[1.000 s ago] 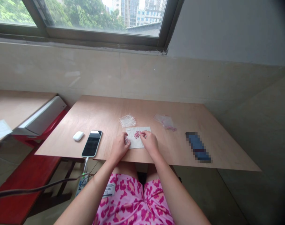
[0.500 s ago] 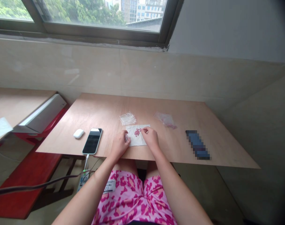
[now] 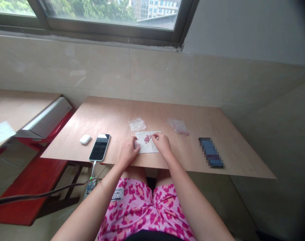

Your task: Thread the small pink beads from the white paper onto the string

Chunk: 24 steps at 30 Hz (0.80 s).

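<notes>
The left hand [image 3: 128, 152] is curled closed on a small transparent plastic piece [image 3: 135, 145], which is gripped at the fingertips; its exact form is too small to be told. The right hand [image 3: 162, 144] is held apart from the left, with the thumb and forefinger pinched together just beside a cluster of small round pink beads [image 3: 147, 139]. Whether anything is held in that pinch cannot be told. The beads are heaped on a white square paper sheet [image 3: 143, 147], which lies between the two hands on a light plywood surface [image 3: 112, 117].

Beyond the sheet, a small transparent zip bag [image 3: 137, 124] is laid flat, and further right a second transparent plastic bag [image 3: 178, 127] is seen with pink pieces gathered at one corner. To the left of the hands, a black smartphone with a pale frame [image 3: 99, 147] is lying flat, with a white charging cable [image 3: 93, 169] running down from it over the edge. A white oval earbud case [image 3: 85, 139] is placed just beyond the phone. To the right, a long dark blue object [image 3: 211, 152] is seen, blurred out. A red bench [image 3: 24, 197] is seen below left.
</notes>
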Each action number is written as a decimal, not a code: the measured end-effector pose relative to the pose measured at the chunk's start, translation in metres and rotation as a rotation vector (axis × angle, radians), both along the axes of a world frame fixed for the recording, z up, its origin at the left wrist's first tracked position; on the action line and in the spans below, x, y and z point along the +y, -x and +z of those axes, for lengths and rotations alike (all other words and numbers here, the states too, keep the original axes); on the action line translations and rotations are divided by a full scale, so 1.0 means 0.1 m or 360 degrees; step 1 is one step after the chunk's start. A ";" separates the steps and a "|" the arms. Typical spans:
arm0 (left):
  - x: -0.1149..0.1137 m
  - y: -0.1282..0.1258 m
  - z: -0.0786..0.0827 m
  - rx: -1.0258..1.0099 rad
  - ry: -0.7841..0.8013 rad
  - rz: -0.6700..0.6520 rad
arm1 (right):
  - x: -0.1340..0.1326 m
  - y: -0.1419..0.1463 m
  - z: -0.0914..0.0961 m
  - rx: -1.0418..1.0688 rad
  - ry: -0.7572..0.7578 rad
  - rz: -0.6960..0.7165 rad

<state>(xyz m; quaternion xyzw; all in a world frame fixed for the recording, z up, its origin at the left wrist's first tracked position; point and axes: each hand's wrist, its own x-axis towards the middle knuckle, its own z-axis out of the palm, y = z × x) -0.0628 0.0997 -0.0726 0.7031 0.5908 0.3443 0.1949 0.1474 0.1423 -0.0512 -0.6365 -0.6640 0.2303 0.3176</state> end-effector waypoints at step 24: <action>-0.01 0.00 0.02 -0.0005 0.0020 0.0013 | 0.13 0.00 -0.17 -0.0138 0.0007 0.0134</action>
